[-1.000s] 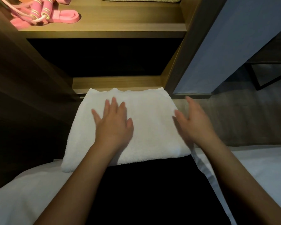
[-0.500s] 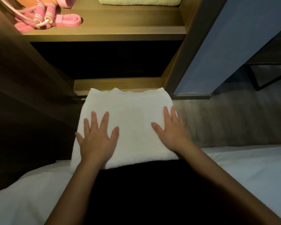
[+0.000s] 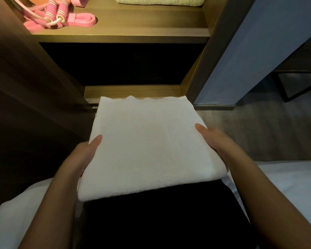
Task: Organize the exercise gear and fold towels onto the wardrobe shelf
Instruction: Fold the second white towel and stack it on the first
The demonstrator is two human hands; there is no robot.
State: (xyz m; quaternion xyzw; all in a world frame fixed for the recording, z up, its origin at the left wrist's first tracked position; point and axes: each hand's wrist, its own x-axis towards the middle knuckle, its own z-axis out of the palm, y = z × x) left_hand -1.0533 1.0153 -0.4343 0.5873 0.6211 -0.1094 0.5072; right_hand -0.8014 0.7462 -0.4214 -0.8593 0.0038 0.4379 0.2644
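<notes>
The shelf [image 3: 133,31] holds one green towel [image 3: 160,1], one pink jump rope [image 3: 54,15], one pink band [image 3: 83,19]. The fingers of the left hand [image 3: 81,157] and right hand [image 3: 219,142] grip one folded white towel [image 3: 147,146] by its sides, before the wardrobe

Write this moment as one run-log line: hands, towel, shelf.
folded white terry towel: held at both sides | left hand: grips left edge | right hand: grips right edge | wooden wardrobe shelf: pink jump rope, pale green towel

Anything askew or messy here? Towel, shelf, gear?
Nothing serious. The white towel is folded flat, its far edge slightly wavy, gripped at both sides by the left hand and right hand. On the shelf, the pink jump rope and pink band lie in a loose tangle at left; the green towel sits folded.
</notes>
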